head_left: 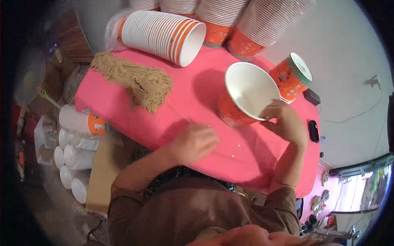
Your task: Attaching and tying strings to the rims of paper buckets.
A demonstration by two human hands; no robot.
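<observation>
A large paper bucket (234,108), white inside with an orange printed outside, stands tilted on the pink-covered table in front of me. My right hand (286,123) pinches its rim at the near right side, thumb and fingers on either side of the wall. My left hand (196,142) hovers over the table's near edge, left of the bucket and apart from it. Motion blurs its fingers, so I cannot make out whether it holds anything. Beyond it lies a loose bundle of tan strings (139,84), with a faint thin strand trailing toward my left hand.
A stack of nested paper buckets (164,36) lies on its side at the far left of the pink tablecloth (197,90). Taller wrapped stacks (266,28) stand behind. An upside-down orange bucket (291,76) and a black object (313,131) sit right. More wrapped stacks (76,158) lie lower left.
</observation>
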